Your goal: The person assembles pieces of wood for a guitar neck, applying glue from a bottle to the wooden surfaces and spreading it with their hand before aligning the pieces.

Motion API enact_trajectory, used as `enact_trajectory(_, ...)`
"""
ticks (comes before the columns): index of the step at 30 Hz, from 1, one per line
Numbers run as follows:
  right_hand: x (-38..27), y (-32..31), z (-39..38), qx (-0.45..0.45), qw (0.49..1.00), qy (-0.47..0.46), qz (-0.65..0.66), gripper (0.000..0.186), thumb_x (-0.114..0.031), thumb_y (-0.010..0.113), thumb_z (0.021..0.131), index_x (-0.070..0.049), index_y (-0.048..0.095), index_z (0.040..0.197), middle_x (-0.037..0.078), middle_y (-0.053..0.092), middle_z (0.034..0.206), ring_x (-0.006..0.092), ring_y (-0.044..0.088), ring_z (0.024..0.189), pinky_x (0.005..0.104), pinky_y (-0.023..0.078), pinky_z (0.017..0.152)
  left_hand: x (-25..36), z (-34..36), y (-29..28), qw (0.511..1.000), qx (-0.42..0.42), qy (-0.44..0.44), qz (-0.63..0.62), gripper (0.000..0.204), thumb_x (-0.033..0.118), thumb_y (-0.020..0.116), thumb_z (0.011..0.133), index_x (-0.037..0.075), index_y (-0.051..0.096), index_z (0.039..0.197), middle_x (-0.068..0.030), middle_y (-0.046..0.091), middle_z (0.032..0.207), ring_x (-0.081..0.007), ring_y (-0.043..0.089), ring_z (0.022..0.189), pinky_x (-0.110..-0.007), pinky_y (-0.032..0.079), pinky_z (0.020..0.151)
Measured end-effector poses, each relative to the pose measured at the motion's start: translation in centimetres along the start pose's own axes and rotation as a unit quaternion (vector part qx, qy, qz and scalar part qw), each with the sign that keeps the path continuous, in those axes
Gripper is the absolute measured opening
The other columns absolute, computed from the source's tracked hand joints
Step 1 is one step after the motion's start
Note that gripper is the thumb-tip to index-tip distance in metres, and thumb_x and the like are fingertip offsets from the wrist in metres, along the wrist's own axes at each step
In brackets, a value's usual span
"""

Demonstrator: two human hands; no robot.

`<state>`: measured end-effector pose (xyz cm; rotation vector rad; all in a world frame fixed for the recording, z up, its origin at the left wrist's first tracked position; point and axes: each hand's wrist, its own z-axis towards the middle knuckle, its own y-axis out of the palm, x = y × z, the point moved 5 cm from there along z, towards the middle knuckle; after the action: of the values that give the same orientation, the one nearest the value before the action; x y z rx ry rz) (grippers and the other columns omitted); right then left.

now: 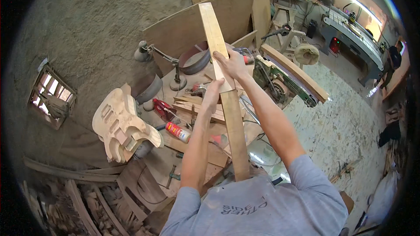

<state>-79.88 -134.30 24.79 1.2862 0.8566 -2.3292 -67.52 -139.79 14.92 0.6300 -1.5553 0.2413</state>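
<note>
Fingers (228,57) of the right hand (234,64) and left hand (213,94) close around one long wooden plank (223,83), held slanting up from the chest over the desk (197,105). One unfinished guitar body (120,124) lies near the desk's left edge, one red spray can (177,131) beside it.

plank's lower end (242,172) behind shirt, palms unseen

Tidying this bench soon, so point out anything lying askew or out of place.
A red spray can lies on its side on the workbench. Thin wood strips lie loosely fanned beside it. Nothing looks spilled or broken.
</note>
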Motion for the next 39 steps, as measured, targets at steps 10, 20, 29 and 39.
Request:
enact_trajectory(10, 1.1, -0.2, 1.3, 0.039, 0.997, -0.009, -0.062, 0.095, -0.05, 0.071, 0.085, 0.017, 0.034, 0.142, 0.039, 0.062, 0.112, 0.0434, 0.065, 0.109, 0.0434, 0.05, 0.094, 2.9, 0.5, 1.2, 0.993, 0.059, 0.093, 0.047, 0.058, 0.049, 0.062, 0.096, -0.005, 0.062, 0.117, -0.0081, 0.068, 0.101, -0.0136, 0.062, 0.086, -0.03, 0.05, 0.078)
enact_trajectory(20, 1.2, 0.9, 1.3, 0.028, 0.998, -0.057, -0.025, 0.094, -0.054, 0.066, 0.087, 0.014, 0.035, 0.143, 0.035, 0.066, 0.108, 0.0398, 0.068, 0.104, 0.0414, 0.052, 0.09, 2.4, 0.5, -0.3, 0.987, 0.077, 0.096, 0.104, 0.059, 0.052, 0.062, 0.095, -0.005, 0.065, 0.112, -0.0083, 0.068, 0.094, -0.0144, 0.062, 0.079, -0.032, 0.051, 0.069)
enact_trajectory(29, 3.5, -1.8, -2.7, -0.016, 0.993, 0.065, 0.098, 0.063, -0.045, 0.066, 0.092, -0.004, 0.054, 0.139, 0.012, 0.066, 0.085, 0.0175, 0.066, 0.075, 0.0314, 0.053, 0.068, 3.3, -1.7, -3.3, 0.991, 0.082, 0.1, 0.037, 0.049, 0.046, 0.058, 0.099, -0.002, 0.065, 0.11, -0.0064, 0.069, 0.088, -0.0146, 0.065, 0.075, -0.031, 0.053, 0.07)
enact_trajectory(39, 19.5, -28.6, -8.3, 0.176, 0.872, 0.092, -0.447, 0.061, -0.034, 0.069, 0.084, -0.002, 0.053, 0.133, 0.027, 0.062, 0.117, 0.044, 0.058, 0.109, 0.0501, 0.047, 0.096, 0.9, 1.8, -6.1, 0.993, 0.089, 0.076, 0.021, 0.058, 0.044, 0.061, 0.098, -0.006, 0.056, 0.127, -0.0093, 0.065, 0.112, -0.0154, 0.064, 0.095, -0.032, 0.053, 0.082)
